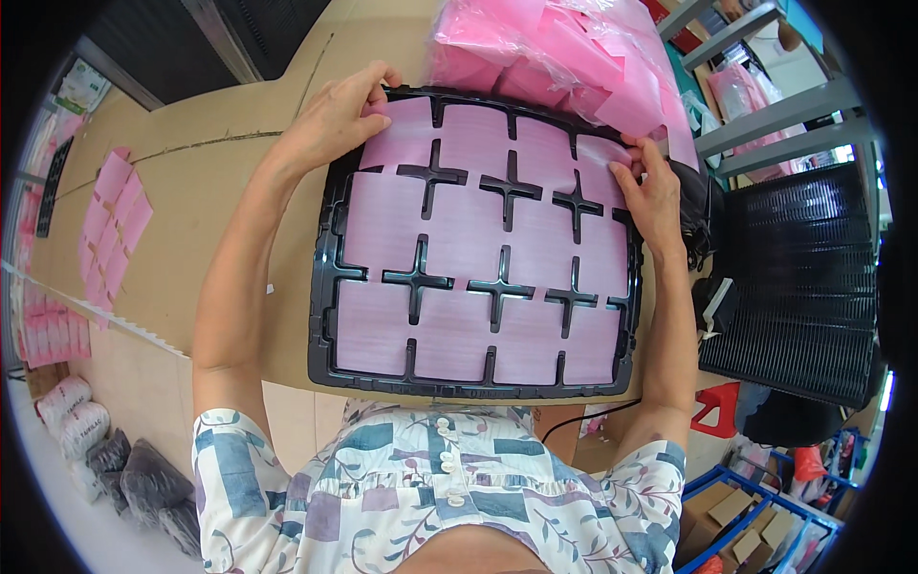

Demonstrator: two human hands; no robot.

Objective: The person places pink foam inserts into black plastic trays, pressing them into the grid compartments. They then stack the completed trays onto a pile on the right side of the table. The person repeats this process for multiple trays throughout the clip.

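Observation:
A black plastic tray [318, 335] with raised cross-shaped dividers lies on the cardboard-covered table in front of me. Over it is a thin pink sheet [466, 243] with cross-shaped cutouts, and the dividers show through them. My left hand [339, 115] is at the far left corner, its thumb on the sheet and its fingers bent around the edge. At the far right corner my right hand [655, 196] pinches the sheet between thumb and fingers. There the sheet looks slightly lifted and creased. The fingertips of the right hand are partly hidden.
A clear bag of pink sheets [564, 57] sits just beyond the tray. Another cut pink sheet [115, 225] lies on the table [229, 172] at left. Stacked black trays [798, 287] stand at right, more black trays [182, 38] at far left. Blue racks with cartons [717, 512] are at lower right.

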